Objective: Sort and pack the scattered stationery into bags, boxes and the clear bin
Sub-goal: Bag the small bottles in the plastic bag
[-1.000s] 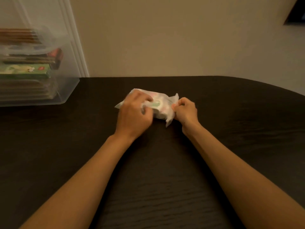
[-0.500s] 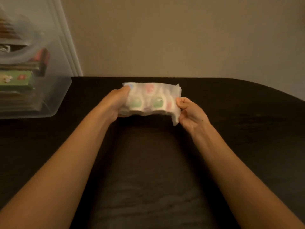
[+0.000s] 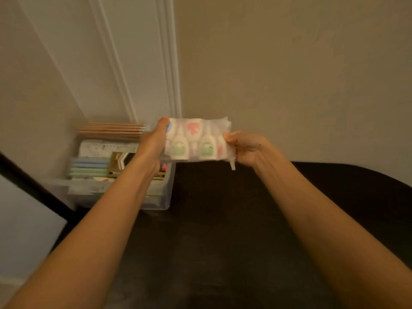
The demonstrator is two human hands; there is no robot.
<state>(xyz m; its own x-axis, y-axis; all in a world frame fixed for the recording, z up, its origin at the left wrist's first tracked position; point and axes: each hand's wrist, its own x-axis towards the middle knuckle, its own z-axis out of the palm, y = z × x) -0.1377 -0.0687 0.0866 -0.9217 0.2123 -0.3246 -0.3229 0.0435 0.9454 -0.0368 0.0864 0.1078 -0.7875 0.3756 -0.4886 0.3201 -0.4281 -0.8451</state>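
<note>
Currently held, centre frame above the dark table (image 3: 223, 219): one frosted bag (image 3: 198, 141) of small items. My left hand (image 3: 153, 143) grips its left end, my right hand (image 3: 247, 148) pinches its right edge. Clear bin (image 3: 160, 197) sits left of centre, stocked.

Bag of stationery (image 3: 197, 140) now lifted off table (image 3: 289, 219), held up between left hand (image 3: 153, 141) and right hand (image 3: 247, 148), stretched flat rather than bunched, carried leftward beside clear bin (image 3: 124, 192).
</note>
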